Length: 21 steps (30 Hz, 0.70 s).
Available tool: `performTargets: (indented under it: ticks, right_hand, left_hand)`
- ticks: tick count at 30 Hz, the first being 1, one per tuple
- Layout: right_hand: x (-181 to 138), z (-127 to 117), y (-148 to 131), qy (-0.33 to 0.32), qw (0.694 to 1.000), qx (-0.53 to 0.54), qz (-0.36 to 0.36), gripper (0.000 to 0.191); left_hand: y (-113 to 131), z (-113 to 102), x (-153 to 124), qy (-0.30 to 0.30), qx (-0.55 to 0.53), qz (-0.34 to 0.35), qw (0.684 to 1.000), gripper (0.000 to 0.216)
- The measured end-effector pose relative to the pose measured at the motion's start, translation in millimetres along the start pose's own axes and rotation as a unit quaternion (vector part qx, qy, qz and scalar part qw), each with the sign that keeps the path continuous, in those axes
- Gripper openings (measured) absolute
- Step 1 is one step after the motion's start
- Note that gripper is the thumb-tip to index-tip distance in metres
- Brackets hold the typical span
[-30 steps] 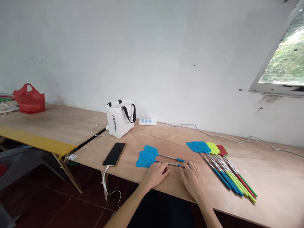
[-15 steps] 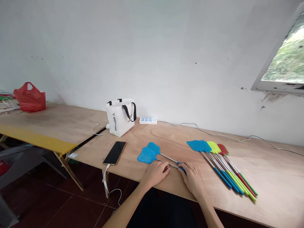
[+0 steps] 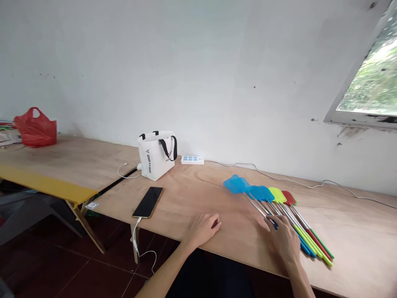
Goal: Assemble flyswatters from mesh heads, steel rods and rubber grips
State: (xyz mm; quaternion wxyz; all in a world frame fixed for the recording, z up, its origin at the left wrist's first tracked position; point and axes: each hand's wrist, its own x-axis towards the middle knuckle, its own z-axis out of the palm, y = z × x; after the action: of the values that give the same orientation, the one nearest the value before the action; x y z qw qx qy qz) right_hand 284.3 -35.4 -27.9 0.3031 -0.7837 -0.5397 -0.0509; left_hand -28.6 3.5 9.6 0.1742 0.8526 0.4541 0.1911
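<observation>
My right hand (image 3: 283, 238) is closed around the blue handles of two blue fly swatters (image 3: 236, 183), whose heads look smeared by motion and point up and left. It is at the left side of a row of other fly swatters: blue ones (image 3: 260, 193), yellow-green ones (image 3: 277, 195) and a red one (image 3: 288, 197), with a green handle at the far right. The palm hides part of the blue handles. My left hand (image 3: 203, 227) rests on the table near its front edge, fingers curled in and nothing visible in them.
On the wooden table (image 3: 198, 194) a phone (image 3: 148, 202) lies plugged into a white cable. Behind it stand a white bag (image 3: 156, 159) with black straps and a power strip (image 3: 192, 160), its cord along the wall. A red plastic bag (image 3: 37, 130) sits on the table at left.
My right hand has carried the two blue fly swatters from the middle of the table rightward to the row. My left hand has stayed in nearly the same place.
</observation>
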Motion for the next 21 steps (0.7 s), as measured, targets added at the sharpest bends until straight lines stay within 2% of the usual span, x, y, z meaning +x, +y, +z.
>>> performTargets:
  ticks: [2, 5, 16, 21]
  right_hand:
    - [1.1, -2.6, 9.3, -0.009, 0.999, -0.032, 0.02, 0.04]
    - [0.4, -1.3, 14.4, -0.031, 0.997, -0.071, 0.004, 0.04]
    - [-2.0, 8.2, 14.9, 0.004, 0.996, -0.072, -0.059, 0.038]
    - [-6.1, 6.5, 5.9, 0.033, 0.992, -0.114, -0.037, 0.039]
  left_hand:
    - [0.1, 0.2, -0.3, 0.001, 0.001, 0.0, 1.0, 0.02]
    - [-0.6, 1.0, -0.3, 0.005, 0.001, 0.006, 1.0, 0.02]
    - [-1.9, 3.2, 0.7, 0.002, -0.003, 0.006, 1.0, 0.02]
    - [-0.1, 1.2, 0.4, -0.001, -0.007, 0.002, 1.0, 0.019]
